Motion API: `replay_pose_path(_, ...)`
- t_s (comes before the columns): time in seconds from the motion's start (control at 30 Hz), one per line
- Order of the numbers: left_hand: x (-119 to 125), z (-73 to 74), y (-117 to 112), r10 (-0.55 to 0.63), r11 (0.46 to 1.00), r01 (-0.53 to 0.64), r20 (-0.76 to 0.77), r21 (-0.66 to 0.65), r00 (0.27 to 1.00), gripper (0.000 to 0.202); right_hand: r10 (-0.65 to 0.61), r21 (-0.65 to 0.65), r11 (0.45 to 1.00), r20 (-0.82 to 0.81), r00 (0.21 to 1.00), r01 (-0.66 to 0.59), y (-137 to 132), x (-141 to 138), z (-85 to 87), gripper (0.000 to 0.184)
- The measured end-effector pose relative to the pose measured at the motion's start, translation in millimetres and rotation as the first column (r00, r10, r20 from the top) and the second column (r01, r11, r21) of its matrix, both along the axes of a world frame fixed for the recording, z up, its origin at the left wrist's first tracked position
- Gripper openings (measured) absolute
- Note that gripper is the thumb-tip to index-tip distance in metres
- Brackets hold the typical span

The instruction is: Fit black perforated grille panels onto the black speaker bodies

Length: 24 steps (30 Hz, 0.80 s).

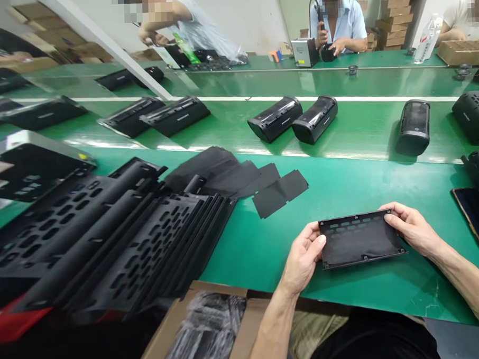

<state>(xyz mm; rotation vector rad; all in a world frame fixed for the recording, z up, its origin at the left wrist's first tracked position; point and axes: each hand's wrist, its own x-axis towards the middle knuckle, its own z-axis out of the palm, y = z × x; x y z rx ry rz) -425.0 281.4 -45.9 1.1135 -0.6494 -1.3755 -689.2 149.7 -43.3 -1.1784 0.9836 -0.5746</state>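
Observation:
Between my two hands a black slotted plastic panel point(361, 243) is held tilted over the green table. My left hand point(304, 256) pinches its left edge, thumb on the inner face. Its right upper corner is gripped by my right hand point(412, 227), with the thumb on top. A dark sheet seems to cover most of the panel's inside, leaving a row of slots showing along the top. Loose black sheets point(280, 192) lie fanned out ahead of my left hand. To the left is a stack of similar slotted panels point(158, 241).
An open cardboard box point(202, 287) with plastic-wrapped contents stands low at the front. Black housings point(315, 120) sit along the green conveyor point(364, 124). A phone point(475, 217) lies at the right. Across the line, several people work near a clear bottle point(427, 40).

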Motion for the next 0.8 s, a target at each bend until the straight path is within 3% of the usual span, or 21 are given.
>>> replay_pose_path(0.13,4,-6.6,1,-0.034,0.996,0.036,0.024,-0.081,0.999,0.059,-0.03,-0.016,0.999,0.027,0.999,0.03,0,-1,3.7,0.057)
replay_pose_path(0.4,5,-10.8,4,0.012,0.997,-0.007,0.07,-0.07,0.997,0.064,-0.045,-0.007,0.999,0.064,0.997,0.045,1,-1,12.3,0.053)
replay_pose_path(0.7,7,-9.4,4,0.086,0.993,-0.079,0.076,-0.082,0.993,0.062,0.051,0.014,0.999,0.086,0.995,-0.053,-2,5,15.8,0.049)
replay_pose_path(0.8,6,-8.9,4,0.102,0.992,-0.095,0.086,-0.086,0.991,0.062,0.059,-0.071,0.996,0.027,0.998,-0.056,0,4,16.1,0.048)
